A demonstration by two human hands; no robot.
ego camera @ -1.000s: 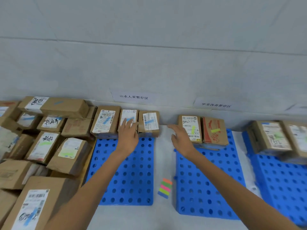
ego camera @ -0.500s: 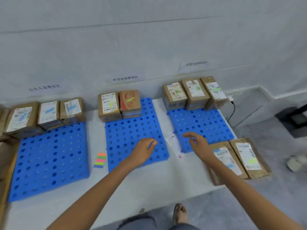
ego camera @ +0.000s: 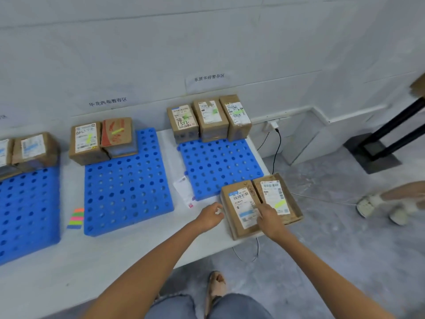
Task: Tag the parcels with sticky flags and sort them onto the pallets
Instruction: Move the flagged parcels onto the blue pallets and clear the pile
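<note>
Two flat brown parcels lie side by side at the table's right end. The left parcel carries a blue flag on its label. The right parcel carries a green flag. My right hand rests on the left parcel's right side with its fingers stretched toward the seam between the two. My left hand is loosely curled just left of that parcel's edge and holds nothing. The sticky flag pad lies between the left pallet and the middle pallet. The right pallet is beyond the two parcels.
Three tagged parcels stand at the right pallet's back, two on the middle one, and more on the left. A white paper strip lies between pallets. Another person's feet and a black stand are on the floor at right.
The view has swung to the right. Both hands have moved from the pallets to the two parcels at the table's right end, and my right hand now rests on the blue-flagged one.
</note>
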